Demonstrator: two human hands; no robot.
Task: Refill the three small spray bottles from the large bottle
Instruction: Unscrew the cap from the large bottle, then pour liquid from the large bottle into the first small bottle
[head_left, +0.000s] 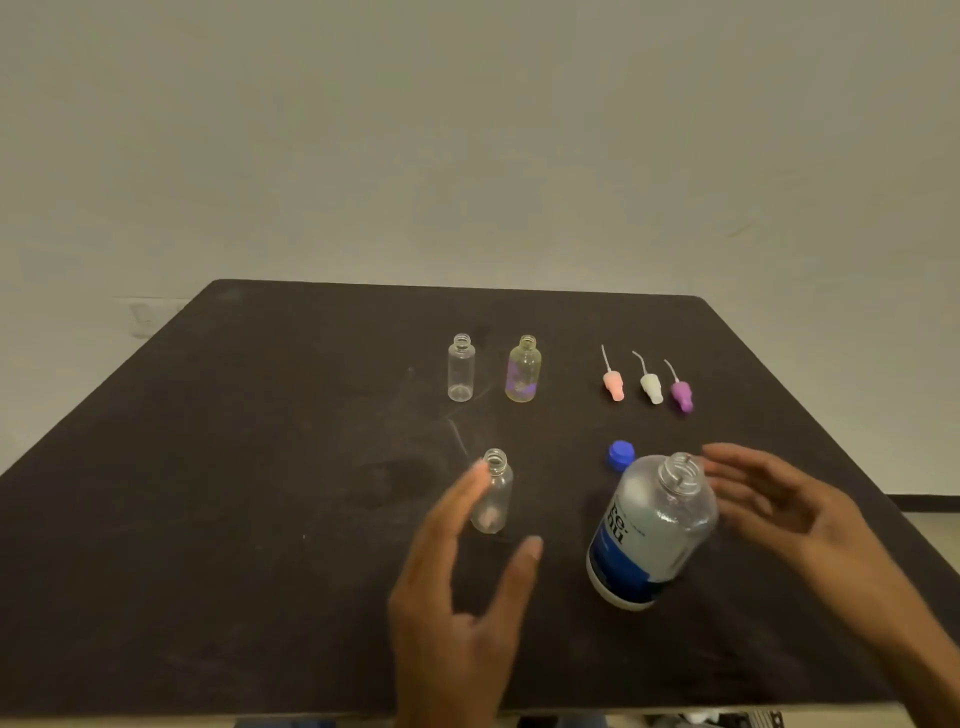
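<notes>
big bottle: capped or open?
Open. The large bottle shows a bare threaded neck, and its blue cap sits apart on the table behind it.

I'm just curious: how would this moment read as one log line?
left hand open beside near small bottle | right hand open by uncapped large bottle | blue cap on table
</notes>
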